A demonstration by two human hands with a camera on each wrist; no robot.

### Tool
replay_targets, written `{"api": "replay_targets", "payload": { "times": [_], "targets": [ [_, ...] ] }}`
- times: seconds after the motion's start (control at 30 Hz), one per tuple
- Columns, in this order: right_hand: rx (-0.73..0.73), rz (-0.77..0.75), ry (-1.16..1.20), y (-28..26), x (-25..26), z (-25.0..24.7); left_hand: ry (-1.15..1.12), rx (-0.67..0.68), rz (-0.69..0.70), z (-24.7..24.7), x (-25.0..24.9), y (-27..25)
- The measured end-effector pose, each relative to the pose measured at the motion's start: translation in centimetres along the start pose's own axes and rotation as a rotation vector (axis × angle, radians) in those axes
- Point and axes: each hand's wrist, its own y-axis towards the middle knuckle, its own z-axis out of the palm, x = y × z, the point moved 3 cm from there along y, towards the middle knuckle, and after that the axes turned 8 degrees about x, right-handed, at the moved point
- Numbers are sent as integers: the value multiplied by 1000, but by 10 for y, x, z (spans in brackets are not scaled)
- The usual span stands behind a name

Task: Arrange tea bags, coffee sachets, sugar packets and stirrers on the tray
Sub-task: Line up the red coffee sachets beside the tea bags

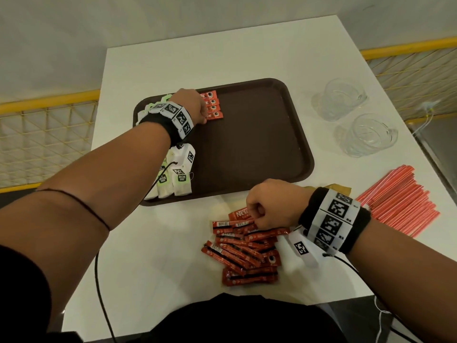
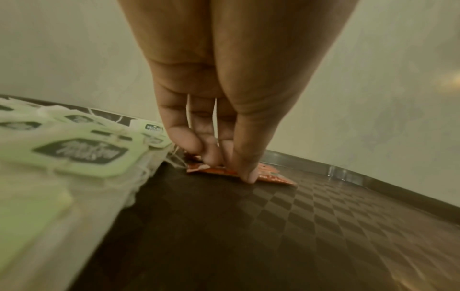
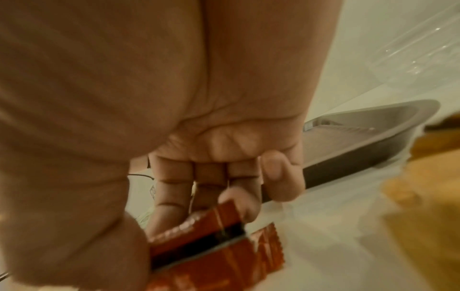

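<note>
A brown tray (image 1: 247, 144) lies on the white table. White and green tea bags (image 1: 173, 179) run along its left side, close and blurred in the left wrist view (image 2: 82, 153). A short row of red coffee sachets (image 1: 214, 105) sits at the tray's far left. My left hand (image 1: 197, 110) reaches down onto the row's near sachet (image 2: 271, 178), fingertips and thumb touching it flat on the tray floor (image 2: 248, 236). In front of the tray lies a loose pile of coffee sachets (image 1: 244, 253). My right hand (image 1: 259, 214) pinches one sachet (image 3: 211, 236) at the pile's far edge.
Two clear glass cups (image 1: 341, 100) (image 1: 368, 134) stand right of the tray. A heap of red stirrers (image 1: 400, 201) lies at the right edge. Brown packets (image 1: 338, 188) peek out behind my right wrist. A yellow railing (image 1: 49, 102) borders the table.
</note>
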Motion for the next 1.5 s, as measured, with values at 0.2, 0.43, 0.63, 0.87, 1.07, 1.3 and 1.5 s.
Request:
{"api": "replay_targets", "payload": {
  "times": [0.2,0.43,0.63,0.87,1.07,1.3,1.5],
  "targets": [
    [-129,11,171,-10,-7,-6,-71,-142,33,-4,-14,-29],
    [-252,44,295,-23,-25,-12,-138,16,308,35,-64,-119],
    [-392,65,270,-37,-37,-12,18,49,346,73,-92,-161],
    [-421,104,199,-39,-41,-8,100,119,263,93,-107,-175],
    [-464,118,225,-43,-41,-10,44,152,249,99,-107,-173],
    [-367,39,220,-37,-29,-9,-210,0,336,77,-99,-177],
    [-506,44,296,-32,-35,-17,-383,-18,314,55,-77,-165]
  ]
}}
